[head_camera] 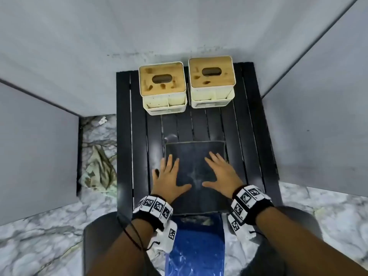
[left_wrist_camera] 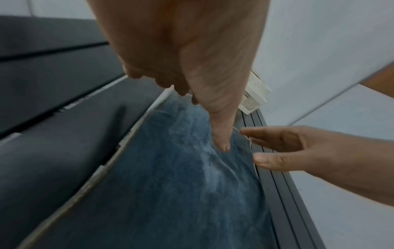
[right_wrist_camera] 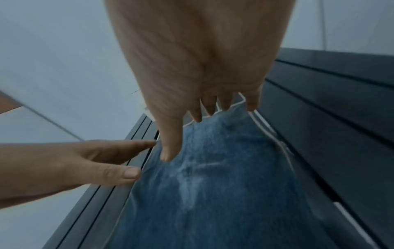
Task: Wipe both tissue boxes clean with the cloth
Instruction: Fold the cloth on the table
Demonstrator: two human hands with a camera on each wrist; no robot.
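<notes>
The flat, square dark blue cloth (head_camera: 196, 176) is pressed onto the black slatted desk (head_camera: 251, 124) under both palms, presumably to be smoothed before it is picked up. The left hand (head_camera: 169, 176) and right hand (head_camera: 221, 174) are held palm-down with fingers (head_camera: 214, 156) straight, spread and grasping nothing. The two white tissue boxes with wooden lids (head_camera: 162, 79) are left untouched well beyond the fingertips, side by side.
</notes>
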